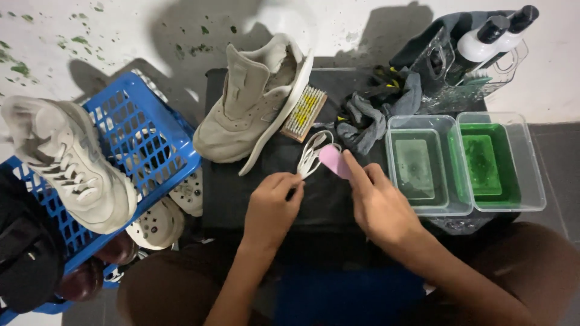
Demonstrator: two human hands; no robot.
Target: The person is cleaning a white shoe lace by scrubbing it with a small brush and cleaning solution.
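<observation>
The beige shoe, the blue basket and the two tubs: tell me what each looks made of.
Beige shoe: matte, napped upper, probably suede or nubuck. Blue basket: glossy moulded lattice, likely plastic. Two tubs: see-through walls, clear plastic by the look.

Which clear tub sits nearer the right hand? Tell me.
The left tub, with paler green water, sits beside the right hand; the brighter green tub lies beyond it.
</observation>
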